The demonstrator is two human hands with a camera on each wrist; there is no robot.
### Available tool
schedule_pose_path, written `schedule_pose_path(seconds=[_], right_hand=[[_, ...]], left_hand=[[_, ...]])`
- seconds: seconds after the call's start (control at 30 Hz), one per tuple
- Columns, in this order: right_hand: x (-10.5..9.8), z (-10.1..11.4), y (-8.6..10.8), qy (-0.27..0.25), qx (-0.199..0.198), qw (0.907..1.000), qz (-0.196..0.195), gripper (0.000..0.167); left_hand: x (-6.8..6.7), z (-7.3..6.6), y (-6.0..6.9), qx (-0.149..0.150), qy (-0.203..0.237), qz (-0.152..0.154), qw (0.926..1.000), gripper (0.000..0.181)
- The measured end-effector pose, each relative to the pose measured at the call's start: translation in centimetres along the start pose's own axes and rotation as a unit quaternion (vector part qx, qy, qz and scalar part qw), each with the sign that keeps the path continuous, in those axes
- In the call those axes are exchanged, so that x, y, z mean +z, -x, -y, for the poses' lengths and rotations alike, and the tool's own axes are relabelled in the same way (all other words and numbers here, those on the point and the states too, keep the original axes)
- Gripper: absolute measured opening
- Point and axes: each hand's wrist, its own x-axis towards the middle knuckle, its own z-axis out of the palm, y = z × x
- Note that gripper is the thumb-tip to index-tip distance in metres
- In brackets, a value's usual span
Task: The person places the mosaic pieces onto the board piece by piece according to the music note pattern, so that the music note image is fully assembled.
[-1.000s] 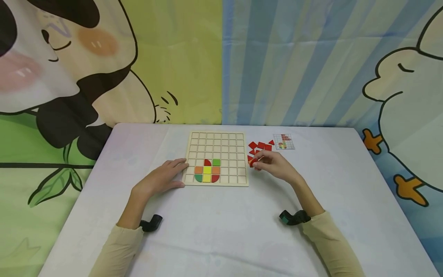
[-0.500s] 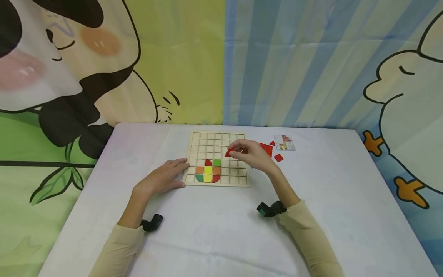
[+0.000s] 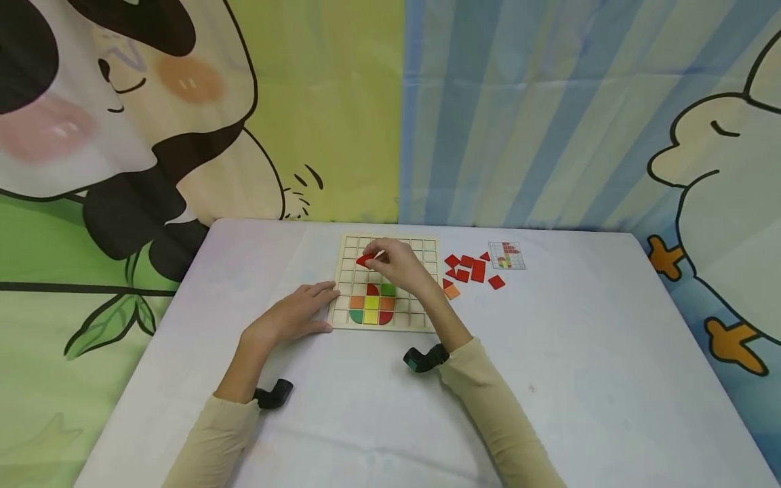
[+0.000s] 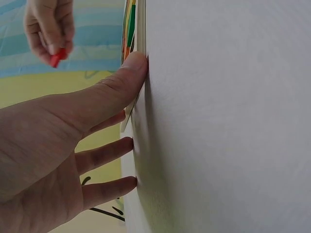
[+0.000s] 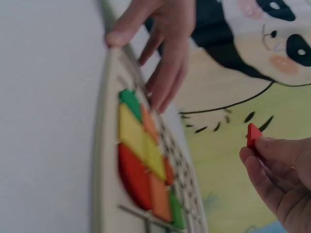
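A wooden grid board (image 3: 417,308) lies flat on the white table. Low on its left half sits a cluster of green, yellow, orange and red tiles (image 3: 371,305). My left hand (image 3: 291,313) rests at the board's left edge; the left wrist view shows its thumb against the rim and its fingers fairly straight. Over the upper left of the board, my right hand (image 3: 398,266) pinches a small red tile (image 3: 365,260) between thumb and fingers. That tile (image 5: 252,135) shows a pointed tip in the right wrist view, held above the board; its full outline is partly covered.
Several loose red tiles (image 3: 478,271) and an orange tile (image 3: 451,291) lie right of the board. A small printed card (image 3: 507,255) with a coloured grid pattern lies beyond them. A patterned cloth (image 3: 342,122) hangs behind the table.
My right hand has lifted the red tile from the loose pieces and moved left over the board's upper left. My left hand has stayed at the board's edge.
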Motion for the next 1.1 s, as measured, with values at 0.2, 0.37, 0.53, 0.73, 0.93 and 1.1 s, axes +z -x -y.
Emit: schedule_pose_path(seconds=[0.2, 0.37, 0.53, 0.73, 0.93, 1.1], right_hand=[[1.5, -1.3, -0.5, 0.036, 0.023, 0.9983, 0.04, 0.02], [2.5, -1.6, -1.0, 0.107, -0.004, 0.9927, 0.055, 0.022], [3.5, -1.6, -1.1, 0.157, -0.01, 0.9847, 0.075, 0.021], [4.0, -1.5, -0.8, 0.178, -0.007, 0.9809, 0.078, 0.019], [4.2, -1.5, -0.6, 0.203, -0.024, 0.9756, 0.08, 0.016], [4.2, -1.8, -0.4, 0.216, -0.024, 0.9733, 0.074, 0.015]], left_hand=[[0.3, 0.2, -0.1, -0.006, -0.012, 0.004, 0.9999, 0.074], [0.2, 0.3, 0.0, -0.001, -0.012, -0.007, 0.9999, 0.073], [0.1, 0.2, 0.1, 0.007, -0.008, -0.008, 0.9999, 0.073], [0.0, 0.0, 0.0, 0.005, -0.01, -0.005, 0.9999, 0.073], [0.0, -0.1, 0.0, 0.004, -0.009, -0.003, 0.9999, 0.073], [0.0, -0.2, -0.1, 0.004, -0.007, -0.003, 1.0, 0.073]])
